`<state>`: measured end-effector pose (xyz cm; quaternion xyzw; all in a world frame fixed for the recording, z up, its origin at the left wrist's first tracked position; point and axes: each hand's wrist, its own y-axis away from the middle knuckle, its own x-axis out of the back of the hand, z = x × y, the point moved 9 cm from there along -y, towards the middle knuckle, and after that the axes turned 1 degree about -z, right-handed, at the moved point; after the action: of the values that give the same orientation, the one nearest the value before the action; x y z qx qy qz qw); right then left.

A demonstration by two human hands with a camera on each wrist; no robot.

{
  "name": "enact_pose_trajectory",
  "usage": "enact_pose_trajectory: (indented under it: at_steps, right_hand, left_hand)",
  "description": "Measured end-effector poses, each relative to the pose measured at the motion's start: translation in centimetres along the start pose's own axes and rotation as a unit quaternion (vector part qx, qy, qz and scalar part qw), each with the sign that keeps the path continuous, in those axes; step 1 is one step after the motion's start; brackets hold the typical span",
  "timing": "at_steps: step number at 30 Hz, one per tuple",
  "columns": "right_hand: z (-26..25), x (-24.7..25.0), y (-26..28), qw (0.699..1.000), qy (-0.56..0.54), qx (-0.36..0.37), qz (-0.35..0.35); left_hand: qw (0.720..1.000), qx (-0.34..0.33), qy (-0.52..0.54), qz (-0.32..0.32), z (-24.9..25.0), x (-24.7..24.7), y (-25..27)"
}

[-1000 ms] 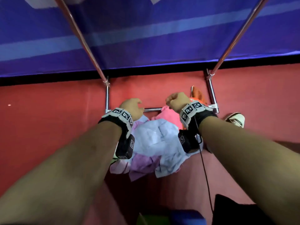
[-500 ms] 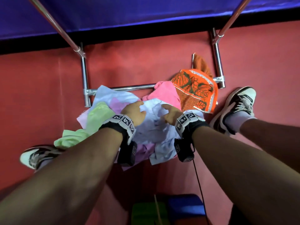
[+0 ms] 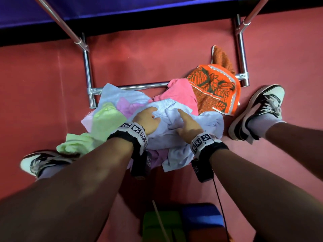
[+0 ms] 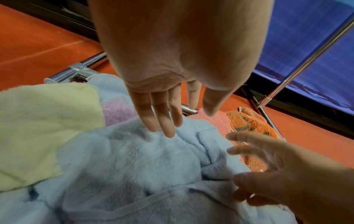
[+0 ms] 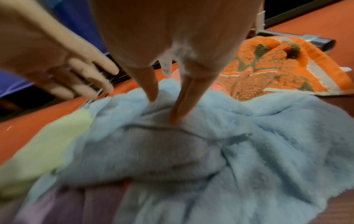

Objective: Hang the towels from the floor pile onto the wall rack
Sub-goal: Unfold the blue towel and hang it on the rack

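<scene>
a person's left hand (image 3: 147, 118) and right hand (image 3: 187, 125) reach down onto a light blue towel (image 3: 174, 137) topping the floor pile, fingers spread and straight, touching its folds without gripping. green (image 3: 104, 119), pink (image 3: 178, 95) and orange patterned (image 3: 215, 88) towels lie around it, against the far chrome rack base (image 3: 139, 86) on the red floor (image 3: 43, 84).

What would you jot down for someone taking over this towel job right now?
Left hand: open, fingertips on the light blue towel.
Right hand: open, fingers pressing into the same towel.
Pile on the red floor at the rack's base bar: light blue on top, green towel, pink towel, orange patterned towel, a purple one beneath.
Done: no towel gripped or visibly hung.
Left: grip one, lift, hang; repeat.
</scene>
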<state>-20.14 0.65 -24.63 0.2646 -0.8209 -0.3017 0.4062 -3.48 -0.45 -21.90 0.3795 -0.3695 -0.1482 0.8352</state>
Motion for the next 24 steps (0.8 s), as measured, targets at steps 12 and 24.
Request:
enact_pose_trajectory:
  at_steps: [12, 24]
  right_hand:
    - [-1.4, -4.4, 1.3, 0.99, 0.084, 0.06, -0.095]
    - [-9.1, 4.1, 3.7, 0.982, -0.077, 0.164, 0.058]
  left_hand:
    - [0.999, 0.017, -0.027, -0.017, -1.6, -0.6, 0.4]
    - [0.994, -0.073, 0.032, -0.073, 3.5, 0.0, 2.8]
